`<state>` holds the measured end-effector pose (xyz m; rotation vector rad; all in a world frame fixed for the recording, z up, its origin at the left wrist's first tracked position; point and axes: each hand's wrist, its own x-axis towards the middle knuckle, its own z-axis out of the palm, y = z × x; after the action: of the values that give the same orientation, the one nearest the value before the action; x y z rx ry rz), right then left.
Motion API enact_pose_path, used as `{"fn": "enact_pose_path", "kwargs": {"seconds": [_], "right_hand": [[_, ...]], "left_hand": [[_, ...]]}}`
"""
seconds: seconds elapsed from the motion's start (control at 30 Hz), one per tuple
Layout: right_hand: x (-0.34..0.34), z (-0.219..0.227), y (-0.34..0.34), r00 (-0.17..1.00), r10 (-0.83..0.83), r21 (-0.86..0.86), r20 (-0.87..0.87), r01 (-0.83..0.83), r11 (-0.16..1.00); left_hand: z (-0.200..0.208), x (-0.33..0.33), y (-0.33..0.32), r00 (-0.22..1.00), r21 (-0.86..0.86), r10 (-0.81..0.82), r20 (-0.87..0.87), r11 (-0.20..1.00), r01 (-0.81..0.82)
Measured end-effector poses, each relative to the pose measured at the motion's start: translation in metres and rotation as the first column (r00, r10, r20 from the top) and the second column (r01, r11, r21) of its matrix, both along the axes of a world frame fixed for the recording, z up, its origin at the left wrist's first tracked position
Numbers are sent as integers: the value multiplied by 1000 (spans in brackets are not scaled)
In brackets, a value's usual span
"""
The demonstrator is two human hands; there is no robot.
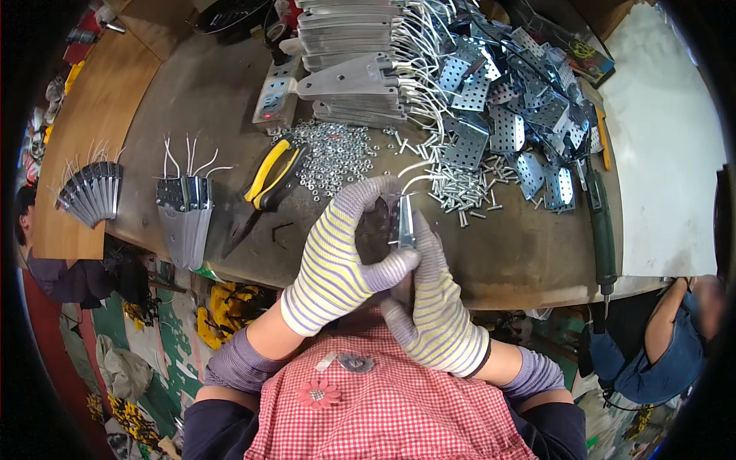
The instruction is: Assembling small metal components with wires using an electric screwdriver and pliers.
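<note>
Both my hands wear striped knit gloves and meet over the near edge of the workbench. My left hand (331,264) and my right hand (443,314) grip a tapered metal plate (406,222) between them. It stands on edge, with a dark perforated bracket at its far end and two white wires coming out there. My left thumb lies across it; my fingers hide much of its lower part. Just beyond my hands are a heap of small nuts (333,153) and a pile of screws (460,184).
Stacked tapered plates (349,46) with white wires and piled perforated brackets (506,123) fill the back. Yellow-black pliers (268,172), a power strip (276,96) and wired plates (184,218) lie left. A green electric screwdriver (602,230) lies right. Other people sit at both sides.
</note>
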<state>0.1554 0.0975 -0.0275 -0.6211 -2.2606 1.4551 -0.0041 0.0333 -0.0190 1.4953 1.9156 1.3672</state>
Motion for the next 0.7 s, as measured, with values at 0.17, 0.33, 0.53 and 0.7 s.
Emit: {"fn": "enact_pose_path", "kwargs": {"seconds": [0.17,0.33,0.53,0.7], "right_hand": [[16,11,44,988,156,354,19,-152,923],[104,18,131,695,-709,806,-118,484,340],[187,4,182,416,-842,864,344,212,457],[180,3,160,725,-682,-116,-94,673,731]], "left_hand": [[-16,-3,2,997,11,20,78,1000,-21],[-18,-4,2,1000,54,11,6,998,-11],[-18,-5,2,1000,39,6,-9,999,-5],[-14,1,-1,998,-50,30,50,998,-27]]}}
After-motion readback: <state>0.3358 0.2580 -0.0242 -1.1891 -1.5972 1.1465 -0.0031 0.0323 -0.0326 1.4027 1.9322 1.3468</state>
